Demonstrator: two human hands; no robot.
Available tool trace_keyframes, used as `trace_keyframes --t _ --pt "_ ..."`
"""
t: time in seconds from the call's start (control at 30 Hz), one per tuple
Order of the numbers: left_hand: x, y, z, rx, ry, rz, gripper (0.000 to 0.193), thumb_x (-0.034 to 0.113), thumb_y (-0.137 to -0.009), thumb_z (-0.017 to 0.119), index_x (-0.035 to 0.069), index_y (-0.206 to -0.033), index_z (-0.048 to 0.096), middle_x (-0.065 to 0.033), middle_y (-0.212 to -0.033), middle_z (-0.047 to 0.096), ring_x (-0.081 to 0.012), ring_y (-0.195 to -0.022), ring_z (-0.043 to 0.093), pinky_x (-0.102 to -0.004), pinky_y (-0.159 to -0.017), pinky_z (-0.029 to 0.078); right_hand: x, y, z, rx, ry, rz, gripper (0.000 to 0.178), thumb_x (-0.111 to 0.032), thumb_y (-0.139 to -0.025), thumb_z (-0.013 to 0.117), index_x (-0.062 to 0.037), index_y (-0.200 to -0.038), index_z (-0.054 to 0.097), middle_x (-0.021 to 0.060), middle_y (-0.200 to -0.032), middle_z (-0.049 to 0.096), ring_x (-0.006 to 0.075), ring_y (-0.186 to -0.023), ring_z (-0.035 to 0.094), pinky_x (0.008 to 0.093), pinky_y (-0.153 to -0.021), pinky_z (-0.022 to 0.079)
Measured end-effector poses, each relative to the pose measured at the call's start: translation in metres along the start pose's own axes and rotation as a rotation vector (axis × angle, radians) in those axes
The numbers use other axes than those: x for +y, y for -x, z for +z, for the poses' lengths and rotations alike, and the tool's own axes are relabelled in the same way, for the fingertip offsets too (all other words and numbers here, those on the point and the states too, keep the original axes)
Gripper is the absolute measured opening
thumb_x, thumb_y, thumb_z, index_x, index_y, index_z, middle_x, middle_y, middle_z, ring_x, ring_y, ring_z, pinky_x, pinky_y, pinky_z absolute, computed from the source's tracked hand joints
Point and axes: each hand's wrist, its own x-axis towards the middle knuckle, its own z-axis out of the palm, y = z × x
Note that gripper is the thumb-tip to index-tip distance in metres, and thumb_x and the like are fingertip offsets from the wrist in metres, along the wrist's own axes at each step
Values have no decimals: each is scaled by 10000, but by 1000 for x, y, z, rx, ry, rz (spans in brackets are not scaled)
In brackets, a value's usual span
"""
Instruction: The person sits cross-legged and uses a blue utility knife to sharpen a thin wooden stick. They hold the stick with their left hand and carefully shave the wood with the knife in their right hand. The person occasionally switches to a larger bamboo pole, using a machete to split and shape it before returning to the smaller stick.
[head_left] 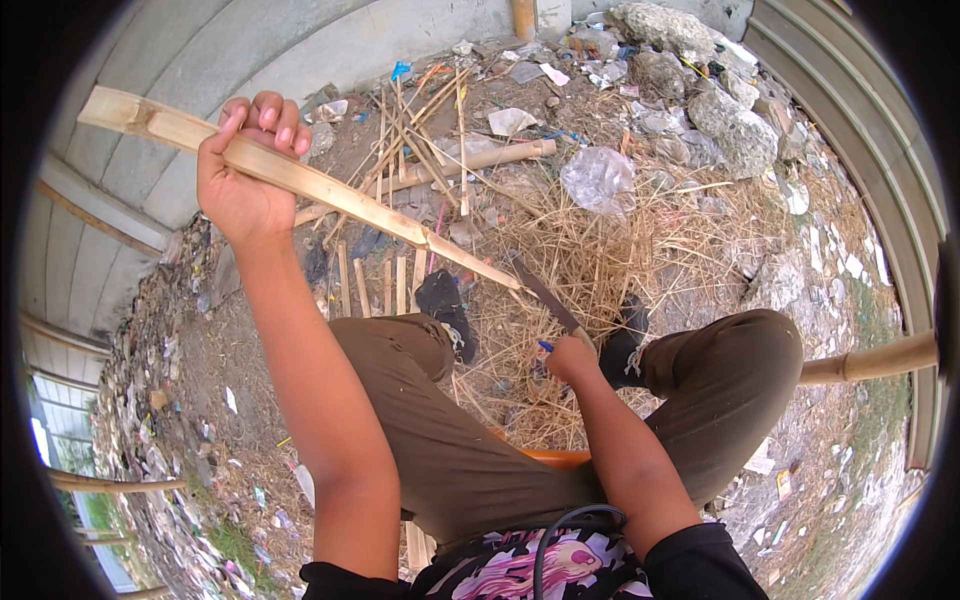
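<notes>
My left hand (pixel 243 170) is raised at the upper left and grips a long split bamboo strip (pixel 330 190) that slants down to the right and tapers to a point. My right hand (pixel 572 357) sits lower, between my knees, closed around the handle of a knife (pixel 545 295). The dark blade points up and left, and its tip meets the thin end of the bamboo strip. I am seated, with brown trousers showing on both legs.
Cut bamboo slats (pixel 385 285) and thin sticks (pixel 425 130) lie on the ground ahead, with dry straw, a bamboo pole (pixel 490 158), plastic litter and rocks (pixel 720 110). A corrugated wall (pixel 200 50) curves along the left and top. Another bamboo pole (pixel 870 362) juts in from the right.
</notes>
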Motion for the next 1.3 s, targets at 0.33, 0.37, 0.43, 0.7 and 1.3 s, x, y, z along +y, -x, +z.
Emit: trace_keyframes --t 0.33,0.37,0.43,0.7,1.3 --pt "18 14 -32 175 -22 162 245 293 -978 515 66 -888 497 -40 -719 407 -145 -646 386 -271 -554 356 -46 97 -151 -107 -105 -220 414 -378 -865 676 29 -941 687 136 -810 708 224 -676 701 355 -632 540" --pt "15 15 -29 252 -95 224 296 344 -993 504 68 -886 504 -32 -692 400 -136 -620 380 -263 -537 352 -47 112 -164 -16 -79 -240 424 -387 -865 681 32 -927 683 129 -774 693 219 -653 690 356 -621 534" --pt "14 18 -19 332 -203 275 367 414 -1003 488 68 -884 516 -17 -646 382 -125 -579 370 -255 -511 345 -52 136 -183 162 -39 -292 444 -404 -864 690 38 -898 674 116 -702 663 209 -608 669 357 -600 523" --pt "29 30 17 285 -203 274 373 403 -1008 478 58 -877 531 6 -588 361 -94 -506 350 -232 -447 300 -33 142 -154 296 -1024 -424 384 -372 -923 637 -3 -817 630 3 -555 531 83 -437 499 277 -422 388" --pt "44 83 94 -50 -163 182 355 390 -1022 451 121 -797 391 39 -593 259 -63 -474 201 -215 -409 196 -83 124 -52 131 -1014 -490 546 -468 -1037 287 -17 -837 519 86 -621 503 224 -561 491 364 -555 404"
